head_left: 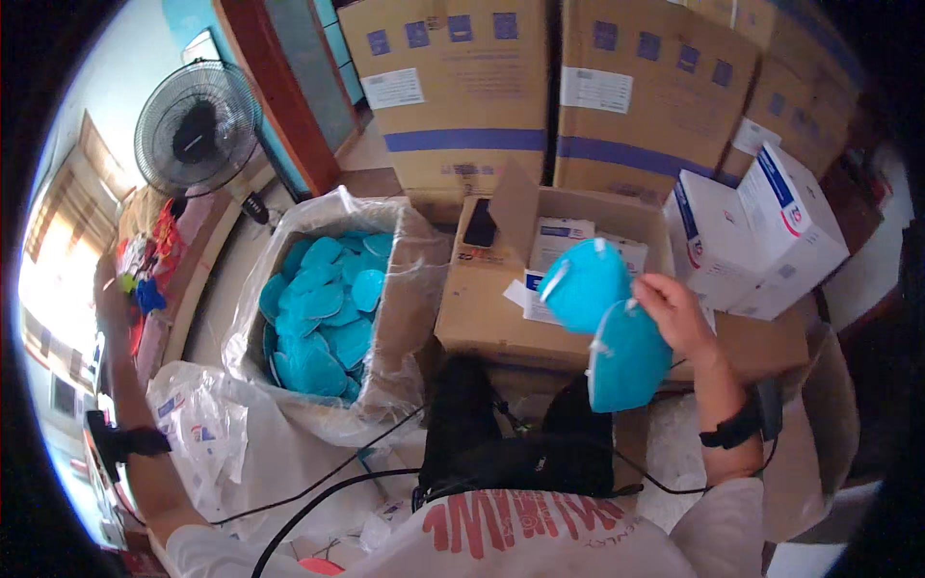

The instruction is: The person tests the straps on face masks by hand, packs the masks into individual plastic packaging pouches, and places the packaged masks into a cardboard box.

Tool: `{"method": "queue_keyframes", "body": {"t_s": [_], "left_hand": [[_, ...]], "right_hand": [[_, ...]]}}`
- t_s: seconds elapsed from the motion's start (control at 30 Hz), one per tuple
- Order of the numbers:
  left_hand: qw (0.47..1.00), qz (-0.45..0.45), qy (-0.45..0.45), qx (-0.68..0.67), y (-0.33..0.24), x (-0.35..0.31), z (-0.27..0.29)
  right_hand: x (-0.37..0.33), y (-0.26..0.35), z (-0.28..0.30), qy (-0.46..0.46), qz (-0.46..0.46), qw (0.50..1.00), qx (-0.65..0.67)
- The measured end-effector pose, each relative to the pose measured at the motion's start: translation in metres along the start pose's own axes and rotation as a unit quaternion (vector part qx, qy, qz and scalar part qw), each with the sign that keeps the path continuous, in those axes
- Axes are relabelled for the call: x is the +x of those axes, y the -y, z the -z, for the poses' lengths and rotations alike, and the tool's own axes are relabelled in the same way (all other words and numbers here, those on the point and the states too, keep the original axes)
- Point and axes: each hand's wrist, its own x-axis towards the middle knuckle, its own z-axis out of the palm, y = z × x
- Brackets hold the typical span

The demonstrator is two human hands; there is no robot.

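Room cluttered with stock: a fan (196,140) is standing beyond and left of the lined carton (409,308), tall cartons (472,108) are rising beyond it to the right. A pile (313,303) of teal masks is filling the lined carton. Just right of it, a low carton (482,308) is bearing a phone (480,223) and flat packets (567,233); white boxes (798,231) are standing farther right. A clear bag (207,414) is lying on its near left side.

Right hand (676,313), well right of the lined carton, is gripping in a fingertip pinch where two masks are meeting. Upper mask (590,284) is slanting toward the lined carton; lower mask (631,361) is hanging, long axis running roughly toward the wearer. Both are lying left of that hand, between it and the lined carton, the right being far the nearer hand. Left hand (112,303) is reaching out left of the lined carton, blurring; cannot tell whether it is holding anything.
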Motion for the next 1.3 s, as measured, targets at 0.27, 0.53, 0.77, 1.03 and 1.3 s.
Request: {"method": "queue_keyframes", "body": {"t_s": [0.27,0.53,0.77,1.03,1.3], "left_hand": [[0.701,-0.363,0.553,-0.265,-0.227,-0.266,-0.310],[0.720,-0.175,0.598,-0.306,-0.230,-0.316,-0.363],[0.888,-0.080,0.414,-0.184,-0.196,-0.299,-0.362],[0.808,-0.001,0.477,-0.347,-0.202,-0.288,-0.357],[0.675,0.124,0.579,-0.440,-0.199,-0.295,-0.330]], "right_hand": [[-0.016,0.033,0.003,0.165,0.102,0.964,-0.180],[-0.038,0.027,0.038,0.017,0.026,0.938,-0.346],[-0.022,0.064,0.016,0.199,0.171,0.963,-0.062],[0.023,0.089,-0.033,0.255,0.172,0.916,-0.257],[0.044,0.090,-0.045,0.087,0.319,0.836,-0.438]]}}
